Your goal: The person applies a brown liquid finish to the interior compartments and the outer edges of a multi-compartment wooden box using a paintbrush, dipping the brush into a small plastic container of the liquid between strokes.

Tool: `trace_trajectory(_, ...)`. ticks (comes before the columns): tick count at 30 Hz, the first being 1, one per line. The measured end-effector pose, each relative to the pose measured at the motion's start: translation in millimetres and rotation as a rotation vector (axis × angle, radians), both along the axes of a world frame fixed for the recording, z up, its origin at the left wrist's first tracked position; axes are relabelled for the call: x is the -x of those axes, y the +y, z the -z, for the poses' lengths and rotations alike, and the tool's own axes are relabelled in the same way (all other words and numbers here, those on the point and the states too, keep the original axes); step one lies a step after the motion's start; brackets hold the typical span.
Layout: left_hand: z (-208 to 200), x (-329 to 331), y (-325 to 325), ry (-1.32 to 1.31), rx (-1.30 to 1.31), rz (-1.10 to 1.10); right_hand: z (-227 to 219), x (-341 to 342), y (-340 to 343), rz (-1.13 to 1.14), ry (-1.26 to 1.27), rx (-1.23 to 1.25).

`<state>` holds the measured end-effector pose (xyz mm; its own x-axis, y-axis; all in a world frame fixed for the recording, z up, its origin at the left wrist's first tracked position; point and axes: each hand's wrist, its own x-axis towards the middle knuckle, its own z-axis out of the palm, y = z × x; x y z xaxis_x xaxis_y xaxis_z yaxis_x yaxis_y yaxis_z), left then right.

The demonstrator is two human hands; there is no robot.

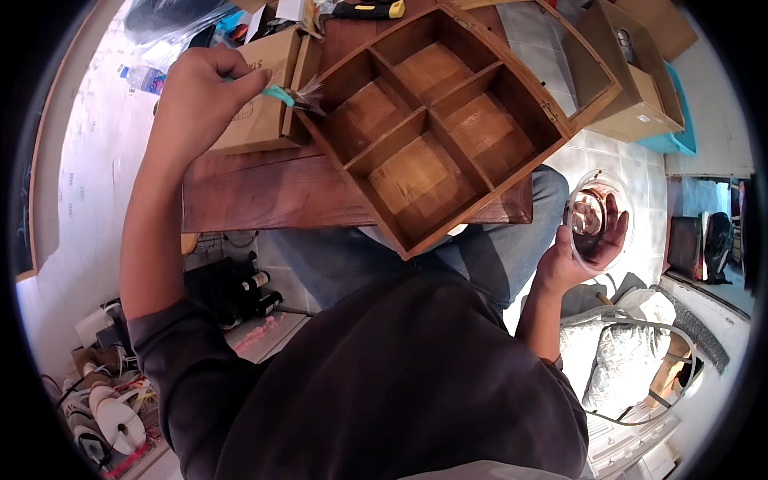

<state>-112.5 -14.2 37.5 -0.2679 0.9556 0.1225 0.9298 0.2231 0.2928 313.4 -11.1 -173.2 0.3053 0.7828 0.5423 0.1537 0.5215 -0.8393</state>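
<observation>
A brown-stained wooden box (430, 109) with several square compartments lies slanted on the table, its near corner jutting past the front edge. Its framed lid (598, 102), seemingly with a clear pane, is swung out to the right. My left hand (206, 94) pinches the teal handle of a small brush (278, 95). The brush's bristles are at the box's left corner; whether they touch the wood, I cannot tell. Out to the right, beyond the table, my right hand (558, 268) grips a round clear plastic tub (590, 214) with dark brown liquid smeared inside.
Under the box is a reddish wooden table (272, 192). A cardboard box (260, 120) stands on its left, near a plastic bottle (144, 78). A yellow-and-black tool (372, 10) lies at the back. Open cartons (640, 96) are at far right; stuffed bags (628, 352) sit lower right.
</observation>
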Motion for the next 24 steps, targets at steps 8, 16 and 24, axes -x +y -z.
trace_trajectory(8, -12.1, 12.7, -27.4, -0.148, 0.033, -0.076, -19.7, 11.9, -7.5, -0.018, 0.028, 0.018)
trace_trajectory(16, 6.2, -0.6, 33.1, -0.171, -0.241, 0.031, -30.7, 21.5, -12.3, -0.140, 0.049, -0.090)
trace_trajectory(24, 22.9, 13.4, 39.0, -0.073, -0.144, 0.142, -26.5, 16.3, -18.2, -0.108, 0.032, -0.066)
